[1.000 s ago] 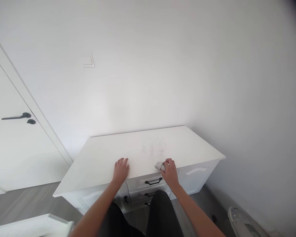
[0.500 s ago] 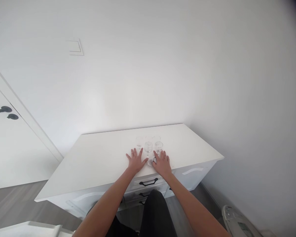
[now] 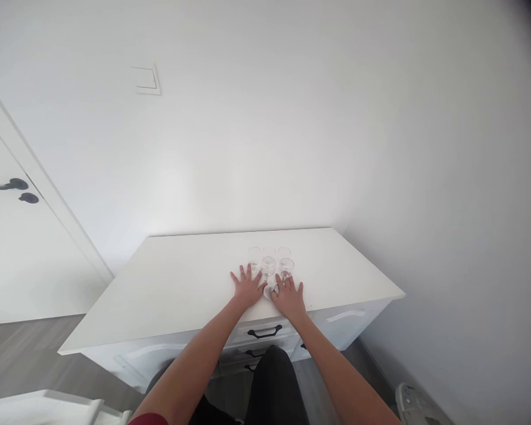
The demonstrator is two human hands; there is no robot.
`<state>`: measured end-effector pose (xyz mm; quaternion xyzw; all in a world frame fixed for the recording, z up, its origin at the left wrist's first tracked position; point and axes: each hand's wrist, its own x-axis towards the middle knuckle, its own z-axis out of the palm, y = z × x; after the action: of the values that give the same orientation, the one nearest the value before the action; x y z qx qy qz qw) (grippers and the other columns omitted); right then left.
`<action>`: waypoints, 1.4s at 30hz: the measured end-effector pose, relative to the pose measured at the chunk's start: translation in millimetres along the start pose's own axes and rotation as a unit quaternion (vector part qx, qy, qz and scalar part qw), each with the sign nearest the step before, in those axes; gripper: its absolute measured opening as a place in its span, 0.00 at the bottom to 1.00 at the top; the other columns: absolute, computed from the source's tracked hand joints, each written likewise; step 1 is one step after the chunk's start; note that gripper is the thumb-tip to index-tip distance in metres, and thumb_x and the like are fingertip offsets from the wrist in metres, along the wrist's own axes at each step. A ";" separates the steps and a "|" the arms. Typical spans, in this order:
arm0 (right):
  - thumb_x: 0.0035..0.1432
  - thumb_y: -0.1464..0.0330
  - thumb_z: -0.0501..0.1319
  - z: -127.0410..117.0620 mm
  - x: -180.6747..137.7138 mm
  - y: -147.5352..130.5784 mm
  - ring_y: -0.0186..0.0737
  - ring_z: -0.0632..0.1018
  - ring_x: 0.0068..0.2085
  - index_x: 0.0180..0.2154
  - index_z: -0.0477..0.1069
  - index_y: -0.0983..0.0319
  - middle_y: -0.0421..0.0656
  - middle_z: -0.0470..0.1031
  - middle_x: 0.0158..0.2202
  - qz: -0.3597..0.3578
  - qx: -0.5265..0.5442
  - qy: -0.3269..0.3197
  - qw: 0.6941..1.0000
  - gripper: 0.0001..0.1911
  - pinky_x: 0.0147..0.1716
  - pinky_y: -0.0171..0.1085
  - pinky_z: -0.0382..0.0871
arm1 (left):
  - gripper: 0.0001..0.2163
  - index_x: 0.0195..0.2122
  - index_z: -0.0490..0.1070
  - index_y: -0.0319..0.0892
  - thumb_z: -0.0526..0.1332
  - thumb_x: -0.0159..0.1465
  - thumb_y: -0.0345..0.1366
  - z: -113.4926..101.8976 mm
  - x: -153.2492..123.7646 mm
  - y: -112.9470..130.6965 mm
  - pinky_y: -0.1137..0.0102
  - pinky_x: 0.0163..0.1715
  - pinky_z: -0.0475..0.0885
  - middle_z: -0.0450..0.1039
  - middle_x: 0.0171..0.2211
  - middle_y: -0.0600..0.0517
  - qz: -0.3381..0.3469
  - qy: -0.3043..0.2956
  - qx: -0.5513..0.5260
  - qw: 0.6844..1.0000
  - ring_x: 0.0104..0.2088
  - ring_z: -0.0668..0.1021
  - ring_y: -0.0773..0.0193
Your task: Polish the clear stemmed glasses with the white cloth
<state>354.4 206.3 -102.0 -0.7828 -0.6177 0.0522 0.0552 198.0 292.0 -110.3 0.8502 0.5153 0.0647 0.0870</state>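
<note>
There is lots of room on the top (image 3: 172,289) to the left of the left hand (image 3: 248,289), and more to the right of the right hand (image 3: 289,295). Glasses (image 3: 268,265) bunch up right in front of both hands and block the way. The cloth (image 3: 268,293) fills the small gap between them. Behind, the wall (image 3: 248,130) gets in the way.

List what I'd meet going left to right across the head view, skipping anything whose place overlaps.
Black door lever → white wall switch → left hand → right hand → white rounded object at the bottom edge.
</note>
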 end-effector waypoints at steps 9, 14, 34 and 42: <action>0.68 0.57 0.46 3.4 -7.4 -45.8 0.55 0.44 0.74 0.73 0.46 0.60 0.54 0.47 0.75 -0.029 0.010 -0.009 0.999 0.36 0.67 0.64 0.33 | 0.32 0.72 0.54 0.58 0.41 0.69 0.62 -17.9 -35.6 -63.4 0.23 0.59 0.31 0.39 0.76 0.44 -0.040 0.003 0.007 0.999 0.73 0.41 0.27; 0.67 0.56 0.47 11.5 -9.2 -113.5 0.57 0.45 0.74 0.73 0.47 0.60 0.55 0.48 0.74 -0.088 0.030 -0.010 0.996 0.36 0.66 0.64 0.33 | 0.31 0.72 0.54 0.57 0.43 0.70 0.60 -41.0 -72.5 -129.3 0.24 0.59 0.34 0.39 0.76 0.42 -0.068 0.002 0.023 0.997 0.73 0.42 0.30; 0.69 0.54 0.46 40.7 -17.6 -333.7 0.56 0.40 0.75 0.72 0.48 0.61 0.54 0.45 0.75 -0.222 0.070 -0.028 0.972 0.36 0.66 0.66 0.29 | 0.28 0.70 0.58 0.55 0.43 0.72 0.57 -94.5 -170.4 -315.5 0.31 0.64 0.41 0.42 0.76 0.44 -0.183 0.029 0.035 0.982 0.74 0.43 0.42; 0.69 0.55 0.47 33.6 -19.9 -335.3 0.54 0.42 0.75 0.73 0.48 0.59 0.54 0.46 0.75 -0.237 0.075 -0.037 0.968 0.35 0.67 0.65 0.31 | 0.28 0.70 0.57 0.55 0.43 0.73 0.57 -88.3 -170.8 -313.0 0.31 0.65 0.40 0.40 0.76 0.43 -0.183 0.051 0.038 0.981 0.74 0.43 0.40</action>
<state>22.4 265.1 -84.3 -0.6051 -0.7815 0.1132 0.1017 -168.9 289.7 -94.7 0.7399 0.6679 0.0715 0.0380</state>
